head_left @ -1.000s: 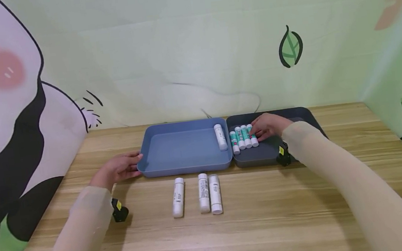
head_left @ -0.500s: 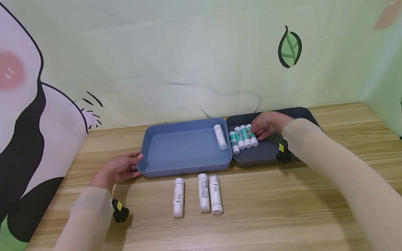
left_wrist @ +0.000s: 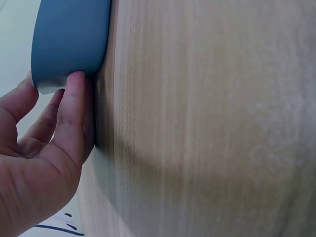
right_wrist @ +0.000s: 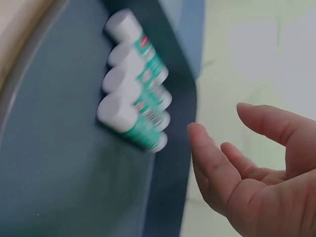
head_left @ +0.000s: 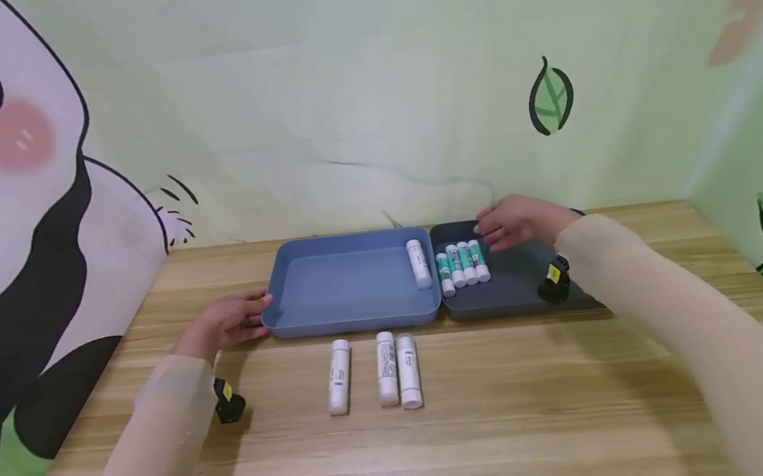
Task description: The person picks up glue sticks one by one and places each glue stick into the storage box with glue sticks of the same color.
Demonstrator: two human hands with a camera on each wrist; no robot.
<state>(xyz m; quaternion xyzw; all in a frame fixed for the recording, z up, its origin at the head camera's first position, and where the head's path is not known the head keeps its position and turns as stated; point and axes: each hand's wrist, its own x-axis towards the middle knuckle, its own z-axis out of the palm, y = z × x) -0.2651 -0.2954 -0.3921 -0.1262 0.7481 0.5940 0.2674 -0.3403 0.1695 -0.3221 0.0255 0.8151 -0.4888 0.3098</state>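
My left hand (head_left: 224,321) touches the left end of a blue tray (head_left: 349,324); in the left wrist view its fingers (left_wrist: 71,108) lie against the tray's outer wall. Inside that tray, at its right side, lies a white glue stick (head_left: 419,263). Over the back of the adjoining dark grey tray (head_left: 523,302) hovers my right hand (head_left: 517,220), fingers spread apart and holding nothing. Several small green-and-white glue sticks (head_left: 466,263) lie side by side at the left of the dark tray, apart from that hand.
In front of the blue tray, two white glue sticks (head_left: 397,370) lie close together on the wooden table (head_left: 489,438), with another white glue stick (head_left: 339,377) to their left. A wall cloth (head_left: 310,105) printed with a panda and leaves stands behind the trays.
My right hand has let go of the rightmost green-and-white glue stick and risen up and back from it. The left hand stays at the blue tray. The view has tilted slightly.
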